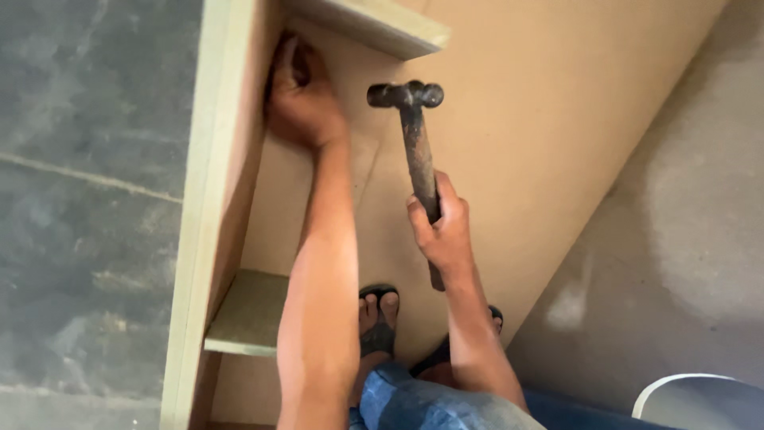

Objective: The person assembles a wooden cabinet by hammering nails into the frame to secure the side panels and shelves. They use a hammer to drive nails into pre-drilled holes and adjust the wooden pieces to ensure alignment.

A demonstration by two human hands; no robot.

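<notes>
My right hand (442, 231) grips the dark wooden handle of a hammer (414, 135), whose metal head is raised above a pale wooden panel (525, 119). My left hand (301, 95) is pressed into the corner where the panel meets an upright side board (213, 159), just below a shelf board (374, 24). The fingers are curled against the wood; whether they pinch something small is hidden.
A second shelf board (247, 314) juts from the side board lower down. My feet in dark sandals (378, 318) stand on the panel. Grey concrete floor (87, 199) lies left and right. A white rounded object (700, 398) sits at the bottom right.
</notes>
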